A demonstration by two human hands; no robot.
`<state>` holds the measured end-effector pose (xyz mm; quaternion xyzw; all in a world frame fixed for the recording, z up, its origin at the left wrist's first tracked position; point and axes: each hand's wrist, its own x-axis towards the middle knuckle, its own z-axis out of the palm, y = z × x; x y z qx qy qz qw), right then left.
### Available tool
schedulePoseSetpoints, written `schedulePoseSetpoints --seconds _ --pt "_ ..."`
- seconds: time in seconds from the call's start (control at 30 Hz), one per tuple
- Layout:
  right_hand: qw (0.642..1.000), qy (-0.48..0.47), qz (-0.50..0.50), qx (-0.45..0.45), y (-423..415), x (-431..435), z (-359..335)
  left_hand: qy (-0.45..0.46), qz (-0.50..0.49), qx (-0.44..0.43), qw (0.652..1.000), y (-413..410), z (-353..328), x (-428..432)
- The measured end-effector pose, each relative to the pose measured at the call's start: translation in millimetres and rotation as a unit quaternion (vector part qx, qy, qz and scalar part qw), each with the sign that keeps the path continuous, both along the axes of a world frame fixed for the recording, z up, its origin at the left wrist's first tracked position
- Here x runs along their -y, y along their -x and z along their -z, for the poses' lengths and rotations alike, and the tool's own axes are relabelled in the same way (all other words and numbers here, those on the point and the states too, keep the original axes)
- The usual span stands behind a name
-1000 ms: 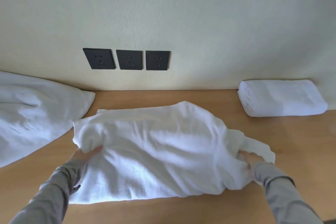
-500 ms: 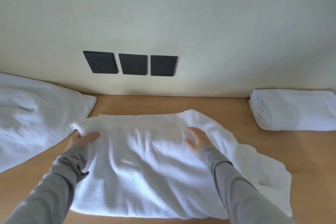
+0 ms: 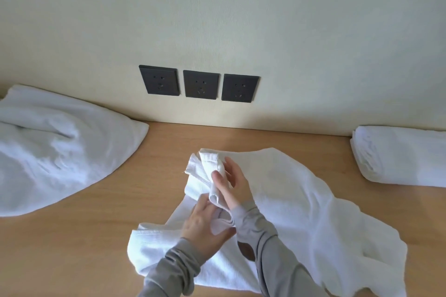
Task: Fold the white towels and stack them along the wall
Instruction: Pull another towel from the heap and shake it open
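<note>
Towel lies rumpled on the counter in the lower middle of the frame, its bulk trailing off to the lower right. Both hands work its left end, close together. The right hand pinches a bunched, raised corner between thumb and fingers. The left hand, just below it, grips the folds under that corner, fingers curled into the cloth. Grey sleeves cover both wrists. At the right edge a folded towel sits against the wall. A loose towel is heaped at the left, and three dark sockets show above the counter.
</note>
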<state>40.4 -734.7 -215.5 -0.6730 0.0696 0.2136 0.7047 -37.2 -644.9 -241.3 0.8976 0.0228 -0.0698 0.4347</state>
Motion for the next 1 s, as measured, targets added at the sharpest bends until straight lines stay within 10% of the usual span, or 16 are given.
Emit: schedulePoseSetpoints --seconds 0.27,0.4,0.57,0.73,1.0 --pt "0.989 0.113 -0.023 0.092 58 19 10 0.014 0.048 -0.016 0.999 -8 13 2" --pt "0.969 0.175 0.15 0.091 44 24 10 0.153 -0.102 -0.08 0.98 -14 5 2" --pt "0.972 0.086 0.217 -0.011 28 34 13 0.042 -0.345 -0.125 0.929 -64 -13 -11" --pt "0.967 0.101 0.218 -0.083 32 36 28 -0.105 -0.208 -0.297 0.926 -102 -8 -33" --pt "0.938 0.133 0.319 -0.021 21 47 -5 -0.083 -0.287 -0.227 0.927 -93 3 -55"
